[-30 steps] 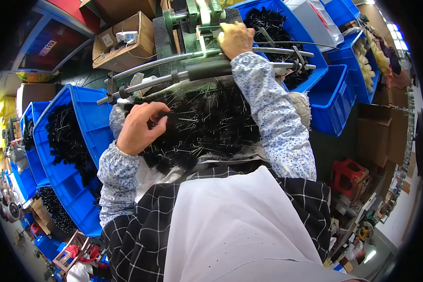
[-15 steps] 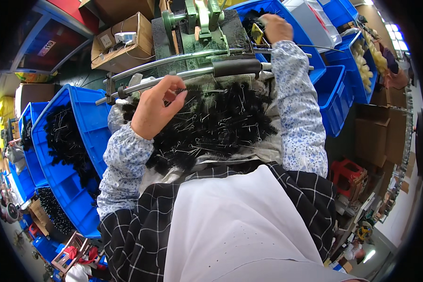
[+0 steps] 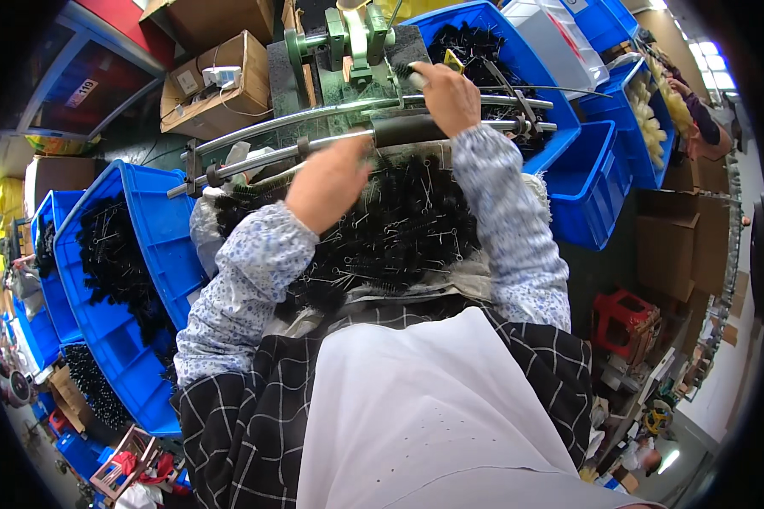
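A heap of black wire-stemmed brushes (image 3: 390,229) with looped metal ends lies in front of me on pale cloth. Over its far edge is my left hand (image 3: 331,181), close to the padded metal bar (image 3: 406,130); motion smears its fingers, so what they hold is unclear. Farther right, past the bars, my right hand (image 3: 452,97) has thumb and fingers pinched together. Black bristles of a small brush (image 3: 406,70) show at those fingertips, next to the green machine (image 3: 358,51); its stem is hidden.
A blue bin (image 3: 560,140) of black brushes stands at the far right, with another blue bin (image 3: 171,229) of them at left. A cardboard box (image 3: 221,97) with a white device sits beyond the curved bars. A red stool (image 3: 626,321) stands low at right.
My right hand has moved left from the far-right bin to beside the machine, now with black bristles at its fingertips. My left hand has shifted right over the heap.
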Demonstrator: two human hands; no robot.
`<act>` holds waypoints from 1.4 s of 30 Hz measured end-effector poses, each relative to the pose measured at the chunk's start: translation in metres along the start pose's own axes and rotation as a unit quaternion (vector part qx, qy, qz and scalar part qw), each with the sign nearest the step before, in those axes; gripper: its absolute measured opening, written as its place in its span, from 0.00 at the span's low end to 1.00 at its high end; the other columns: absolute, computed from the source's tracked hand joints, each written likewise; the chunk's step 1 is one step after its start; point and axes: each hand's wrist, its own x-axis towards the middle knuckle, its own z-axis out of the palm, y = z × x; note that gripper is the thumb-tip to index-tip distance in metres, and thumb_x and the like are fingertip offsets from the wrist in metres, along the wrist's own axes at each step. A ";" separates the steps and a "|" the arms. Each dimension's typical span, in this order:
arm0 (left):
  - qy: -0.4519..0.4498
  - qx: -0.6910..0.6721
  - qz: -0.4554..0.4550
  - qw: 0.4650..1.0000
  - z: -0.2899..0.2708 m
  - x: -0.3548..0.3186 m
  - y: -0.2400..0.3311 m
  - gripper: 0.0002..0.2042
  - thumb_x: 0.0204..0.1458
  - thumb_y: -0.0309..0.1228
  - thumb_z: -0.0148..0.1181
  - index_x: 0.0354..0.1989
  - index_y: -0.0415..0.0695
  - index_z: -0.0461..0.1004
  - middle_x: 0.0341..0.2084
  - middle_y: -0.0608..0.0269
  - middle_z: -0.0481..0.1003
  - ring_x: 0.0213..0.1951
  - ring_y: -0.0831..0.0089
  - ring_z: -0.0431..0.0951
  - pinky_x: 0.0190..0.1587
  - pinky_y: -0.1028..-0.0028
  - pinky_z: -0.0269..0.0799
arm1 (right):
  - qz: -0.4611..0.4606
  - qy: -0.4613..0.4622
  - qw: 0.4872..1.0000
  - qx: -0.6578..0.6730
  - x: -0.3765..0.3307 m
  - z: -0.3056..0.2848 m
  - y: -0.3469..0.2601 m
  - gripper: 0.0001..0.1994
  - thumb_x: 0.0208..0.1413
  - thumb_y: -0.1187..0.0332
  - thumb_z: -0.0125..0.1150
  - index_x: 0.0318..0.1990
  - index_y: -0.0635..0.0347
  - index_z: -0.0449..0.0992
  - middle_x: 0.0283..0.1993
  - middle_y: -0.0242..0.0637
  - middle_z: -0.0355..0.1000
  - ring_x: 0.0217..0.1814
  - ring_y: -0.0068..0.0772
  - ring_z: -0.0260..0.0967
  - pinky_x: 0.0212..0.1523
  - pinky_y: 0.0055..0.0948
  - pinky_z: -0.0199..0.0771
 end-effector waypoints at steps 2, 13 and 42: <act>-0.126 0.121 0.050 0.983 0.019 0.005 -0.008 0.22 0.44 0.22 0.55 0.50 0.41 0.63 0.45 0.56 0.70 0.48 0.60 0.70 0.49 0.67 0.65 | 0.018 0.003 0.996 -0.085 0.014 0.019 0.016 0.10 0.51 0.68 0.51 0.40 0.49 0.76 0.33 0.37 0.73 0.35 0.40 0.73 0.36 0.36 0.72; -0.264 0.284 0.026 0.921 0.085 0.040 -0.016 0.17 0.51 0.29 0.45 0.51 0.45 0.65 0.44 0.55 0.71 0.52 0.62 0.68 0.56 0.61 0.57 | -0.013 -0.006 0.997 -0.074 0.029 0.045 0.035 0.12 0.51 0.67 0.52 0.43 0.44 0.76 0.34 0.34 0.73 0.37 0.39 0.71 0.43 0.36 0.69; -0.008 -0.052 0.040 0.998 -0.059 -0.028 0.029 0.11 0.46 0.23 0.56 0.40 0.40 0.70 0.38 0.55 0.72 0.43 0.59 0.72 0.46 0.70 0.68 | -0.022 0.076 0.993 -0.089 0.030 0.063 -0.022 0.06 0.44 0.65 0.54 0.27 0.55 0.75 0.29 0.36 0.74 0.39 0.37 0.70 0.39 0.40 0.63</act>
